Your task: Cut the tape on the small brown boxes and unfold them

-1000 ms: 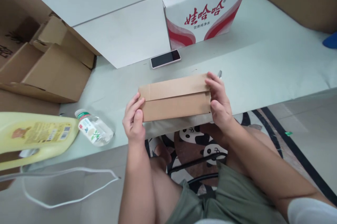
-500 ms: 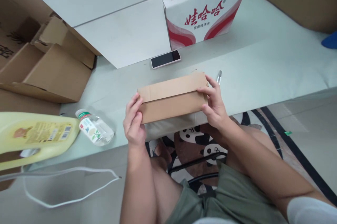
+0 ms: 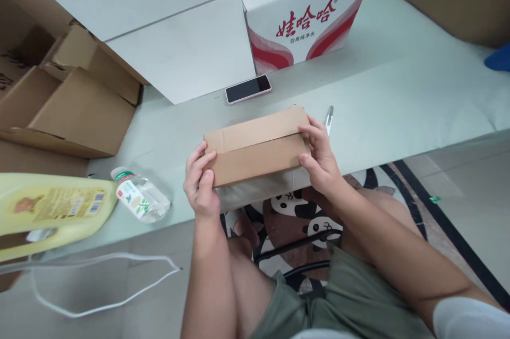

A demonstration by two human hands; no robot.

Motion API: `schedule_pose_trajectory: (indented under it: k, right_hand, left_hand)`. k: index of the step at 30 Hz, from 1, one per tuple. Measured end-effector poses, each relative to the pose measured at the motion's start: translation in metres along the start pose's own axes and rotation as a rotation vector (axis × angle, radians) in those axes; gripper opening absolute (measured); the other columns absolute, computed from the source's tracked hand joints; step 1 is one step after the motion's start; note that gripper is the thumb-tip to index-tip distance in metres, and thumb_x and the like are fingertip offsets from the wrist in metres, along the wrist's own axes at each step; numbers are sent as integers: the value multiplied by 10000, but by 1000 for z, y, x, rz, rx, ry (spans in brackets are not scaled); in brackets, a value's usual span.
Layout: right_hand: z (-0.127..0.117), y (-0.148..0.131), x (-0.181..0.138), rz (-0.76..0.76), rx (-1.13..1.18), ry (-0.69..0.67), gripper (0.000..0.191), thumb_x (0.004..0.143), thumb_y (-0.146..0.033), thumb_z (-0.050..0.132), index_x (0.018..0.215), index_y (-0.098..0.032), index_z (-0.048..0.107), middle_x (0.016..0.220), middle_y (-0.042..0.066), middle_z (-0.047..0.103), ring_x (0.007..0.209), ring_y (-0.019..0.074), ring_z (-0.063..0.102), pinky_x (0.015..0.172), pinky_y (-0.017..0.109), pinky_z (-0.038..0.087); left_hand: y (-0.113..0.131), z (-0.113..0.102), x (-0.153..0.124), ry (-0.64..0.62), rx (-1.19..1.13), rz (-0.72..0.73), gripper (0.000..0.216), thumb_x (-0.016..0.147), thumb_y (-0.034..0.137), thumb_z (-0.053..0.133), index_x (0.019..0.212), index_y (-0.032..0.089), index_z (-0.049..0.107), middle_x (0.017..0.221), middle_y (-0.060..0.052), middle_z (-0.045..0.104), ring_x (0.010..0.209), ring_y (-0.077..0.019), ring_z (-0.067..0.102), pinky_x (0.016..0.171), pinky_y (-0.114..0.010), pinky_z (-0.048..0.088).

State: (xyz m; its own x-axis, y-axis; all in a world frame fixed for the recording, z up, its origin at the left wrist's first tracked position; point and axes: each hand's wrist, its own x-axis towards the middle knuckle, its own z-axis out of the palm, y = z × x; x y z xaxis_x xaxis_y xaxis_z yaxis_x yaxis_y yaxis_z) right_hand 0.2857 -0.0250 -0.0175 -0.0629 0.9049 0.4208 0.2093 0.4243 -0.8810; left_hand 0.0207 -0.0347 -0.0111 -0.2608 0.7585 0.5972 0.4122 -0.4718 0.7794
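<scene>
**Box held at the worktop's edge**

The left hand [image 3: 201,185] and right hand [image 3: 321,163] clasp the ends of a closed cardboard box [image 3: 257,147] at the worktop's [image 3: 398,100] near edge. Bare worktop stretches right; a smartphone [image 3: 247,88] lies beyond.

Bright, even indoor light, soft shadows, wide-angle stretching and slight blur toward the edges.

One view only, from a camera on the person's head, aimed forward and steeply down over the near edge of the pale surface [image 3: 398,89]. It sits close: the left hand [image 3: 201,185] and right hand [image 3: 321,161], gripping a cardboard box [image 3: 257,150], fill mid-frame.
</scene>
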Motion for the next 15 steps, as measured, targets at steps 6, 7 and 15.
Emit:
schedule_pose_trajectory:
  k: [6, 7, 15]
  right_hand:
    - [2, 16, -2, 146, 169, 72, 653, 923, -666, 484, 1471, -323, 397, 1592, 112, 422, 1498, 296, 397, 1204, 552, 376]
    - [3, 18, -1, 220, 144, 83, 660, 907, -675, 511, 1445, -297, 447, 1585, 127, 440, 1490, 307, 411, 1214, 564, 356]
    - [14, 8, -1, 128, 288, -218, 675, 981, -692, 320, 1479, -283, 522, 1614, 50, 454, 1527, 255, 376, 1283, 489, 280]
  left_hand:
    - [-8, -5, 9, 136, -134, -134, 304, 804, 283, 528, 986, 233, 766, 1274, -49, 707, 1350, -288, 556, 1207, -520, 367]
    - [-11, -9, 12, 187, -194, -191, 294, 788, 275, 526, 959, 235, 762, 1261, -45, 714, 1356, -285, 552, 1207, -511, 369]
    - [-9, -23, 11, 103, -526, -738, 358, 769, 446, 676, 1080, 274, 715, 1234, -52, 729, 1040, -233, 704, 739, -313, 590]
